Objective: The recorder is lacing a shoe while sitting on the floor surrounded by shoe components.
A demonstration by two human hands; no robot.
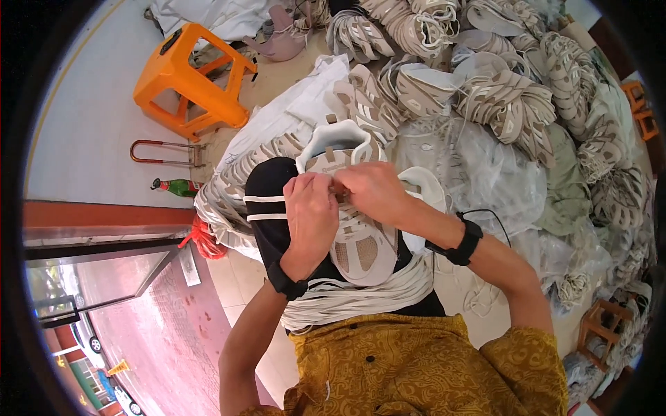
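A beige and white shoe upper (364, 253) lies across my lap, toe toward me and white-lined collar facing away. My left hand (312, 208) is closed over its lace area, fingertips pinched near the tongue. From the right, my right hand (372, 191) meets it there, also closed in a pinch. Whatever sits between the fingertips is hidden. White lacing shows on the upper below my hands. Two white bands (266, 217) cross the black fabric on my left knee. A thick bundle of white laces (361, 299) rests over my lap, and another pale upper (425, 184) peeks out beside my right forearm.
Strung bundles of beige shoe uppers (510, 104) pile up ahead and to the right, among clear plastic bags (479, 177). At the left are an orange stool (187, 76), a green bottle (182, 187), a red plastic bag (205, 239) and a glass door (118, 267). A small wooden stool (602, 329) stands at right.
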